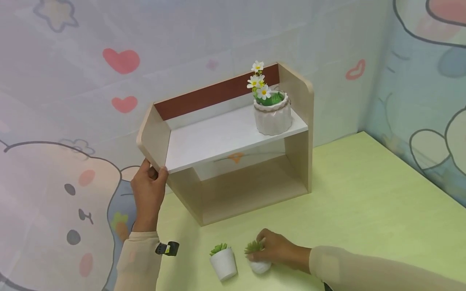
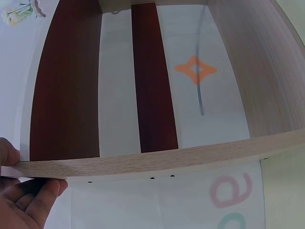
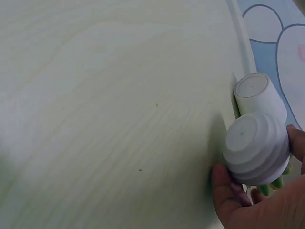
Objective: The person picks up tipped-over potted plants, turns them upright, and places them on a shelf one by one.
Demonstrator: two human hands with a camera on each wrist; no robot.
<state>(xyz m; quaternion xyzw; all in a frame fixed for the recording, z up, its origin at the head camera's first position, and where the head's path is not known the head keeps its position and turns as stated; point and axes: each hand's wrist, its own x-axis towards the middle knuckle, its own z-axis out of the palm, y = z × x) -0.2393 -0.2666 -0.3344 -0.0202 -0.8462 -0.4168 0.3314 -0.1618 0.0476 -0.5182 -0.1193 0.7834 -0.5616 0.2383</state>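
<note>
My left hand (image 1: 150, 188) grips the left side panel of a small wooden desk shelf (image 1: 236, 142), with the thumb by the front corner of its white upper board. In the left wrist view, the fingers (image 2: 40, 202) curl under the panel's edge. My right hand (image 1: 278, 250) holds a ribbed, round white pot with a green succulent (image 1: 260, 266) between thumb and fingers. The right wrist view shows the underside of this succulent pot (image 3: 257, 148). Just left of it is a smooth white pot with another succulent (image 1: 223, 263).
A pleated white pot with daisies (image 1: 273, 117) stands at the right end of the upper board. The shelf sits on a light green wood-grain table (image 1: 364, 210), against a wall (image 1: 204, 40) with cartoon prints. A second printed wall (image 1: 418, 105) borders the table's right side.
</note>
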